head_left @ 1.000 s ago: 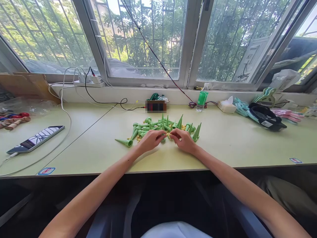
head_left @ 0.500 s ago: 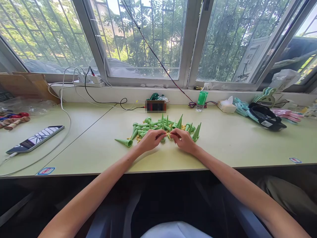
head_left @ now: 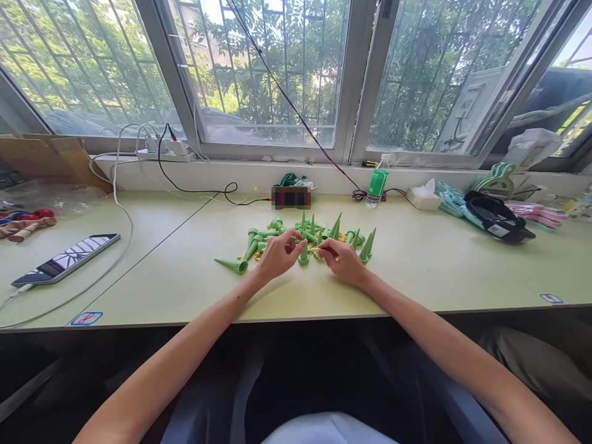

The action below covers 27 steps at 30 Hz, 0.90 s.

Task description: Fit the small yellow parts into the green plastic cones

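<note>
My right hand (head_left: pixel 343 260) pinches a small, thin pale-yellow piece (head_left: pixel 313 250), which points left from the fingertips. My left hand (head_left: pixel 276 256) is apart from it, thumb and index finger spread, with nothing visible between them. Right beside those fingers a green plastic spike (head_left: pixel 303 254) stands upright on its wide end; whether they touch it I cannot tell. Behind both hands lies a pile of green spikes (head_left: pixel 253 246), some standing and some on their sides, with small yellow pieces (head_left: pixel 342 237) among them. One loose spike (head_left: pixel 231 265) lies left of the pile.
On the table (head_left: pixel 439 265), a water bottle (head_left: pixel 378 182), a tissue pack (head_left: pixel 424 196) and a black strapped item (head_left: pixel 497 219) stand to the back right. A smartphone (head_left: pixel 67 259) with a white cable lies at left. A blurred-out box (head_left: pixel 290 197) sits behind the pile.
My left hand has let go of the small yellow piece and moved slightly left, its fingers opening. My right hand stays nearly in place, still holding the piece.
</note>
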Tool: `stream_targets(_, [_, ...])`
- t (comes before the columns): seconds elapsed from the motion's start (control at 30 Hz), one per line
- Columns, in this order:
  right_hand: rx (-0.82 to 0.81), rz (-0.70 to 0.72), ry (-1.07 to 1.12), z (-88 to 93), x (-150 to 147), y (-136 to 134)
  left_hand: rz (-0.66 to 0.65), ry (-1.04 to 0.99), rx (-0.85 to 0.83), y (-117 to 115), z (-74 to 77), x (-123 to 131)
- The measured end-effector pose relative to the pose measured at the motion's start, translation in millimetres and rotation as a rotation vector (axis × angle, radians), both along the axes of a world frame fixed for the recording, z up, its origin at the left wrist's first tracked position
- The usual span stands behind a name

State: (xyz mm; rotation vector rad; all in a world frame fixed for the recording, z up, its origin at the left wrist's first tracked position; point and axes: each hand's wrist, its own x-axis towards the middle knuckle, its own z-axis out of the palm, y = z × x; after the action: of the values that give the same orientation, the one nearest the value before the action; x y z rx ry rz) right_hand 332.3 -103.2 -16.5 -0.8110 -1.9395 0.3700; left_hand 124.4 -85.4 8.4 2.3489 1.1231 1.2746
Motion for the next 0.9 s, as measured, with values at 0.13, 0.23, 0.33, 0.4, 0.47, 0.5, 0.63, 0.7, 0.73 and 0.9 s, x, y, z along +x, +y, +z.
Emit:
stream_targets(0.13, [0.021, -0.016, -0.020, -1.1, 0.4, 1.1, 0.007, 0.008, -0.017, 2.5, -1.7, -0.6])
stream_targets(0.23, [0.032, -0.017, -0.030, -1.6, 0.7, 1.4, -0.027, 0.026, -0.060, 3.8, -2.4, -0.7])
stream_targets(0.33, [0.033, -0.015, -0.037, -1.7, 1.0, 1.4, -0.055, 0.049, -0.079, 4.7, -2.8, -0.4])
stream_targets(0.4, [0.031, -0.018, -0.041, -1.9, 1.2, 1.5, -0.062, 0.053, -0.070, 4.8, -2.6, -0.3])
stream_targets(0.47, [0.031, -0.023, -0.044, -1.9, 1.3, 1.7, -0.063, 0.046, -0.062, 4.3, -1.9, -0.3])
stream_targets(0.5, [0.031, -0.025, -0.045, -1.9, 1.3, 1.7, -0.063, 0.043, -0.063, 3.9, -1.4, -0.3])
stream_targets(0.63, [0.033, -0.028, -0.047, -1.2, 0.8, 1.6, -0.062, 0.032, -0.070, 1.6, 1.2, -0.1])
stream_targets(0.7, [0.035, -0.029, -0.048, -1.2, 0.7, 1.5, -0.065, 0.021, -0.072, 0.9, 1.9, 0.1])
stream_targets(0.73, [0.035, -0.030, -0.049, -1.3, 0.7, 1.5, -0.067, 0.016, -0.071, 0.7, 1.9, 0.2])
stream_targets(0.9, [0.034, -0.025, -0.040, -3.1, 1.3, 2.2, -0.067, 0.016, -0.063, 1.1, 1.2, 0.3])
